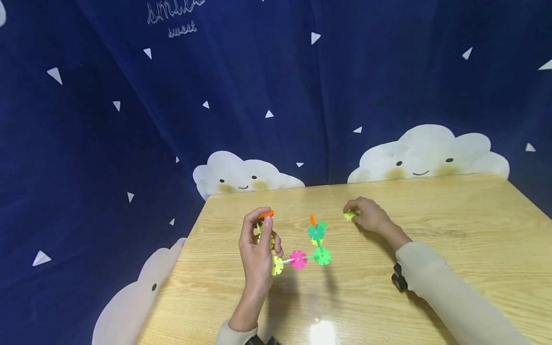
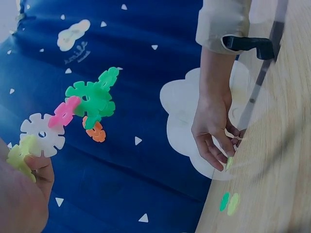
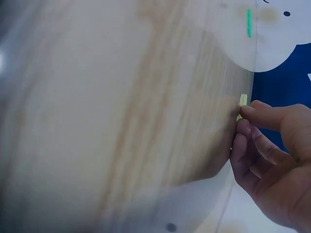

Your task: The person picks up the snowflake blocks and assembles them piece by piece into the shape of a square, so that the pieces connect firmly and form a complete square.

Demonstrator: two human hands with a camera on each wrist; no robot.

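Note:
My left hand (image 1: 257, 251) holds a chain of notched plastic snowflake discs up over the table. Yellow discs (image 1: 277, 265) sit by the palm, then a white one (image 2: 42, 135) seen edge-on from the head, a pink one (image 1: 298, 259) and green ones (image 1: 322, 256). An orange disc (image 1: 313, 220) stands at the chain's far end. Another orange disc (image 1: 266, 214) shows at the left fingertips. Over at the back of the table, my right hand (image 1: 372, 215) pinches a loose yellow disc (image 1: 349, 216) between thumb and fingers, close to the wood.
A green disc (image 2: 225, 201) and a yellow-green disc (image 2: 233, 204) lie side by side on the wooden table (image 1: 453, 249). Behind the table's far edge hangs a dark blue curtain (image 1: 258, 72) printed with white clouds and triangles.

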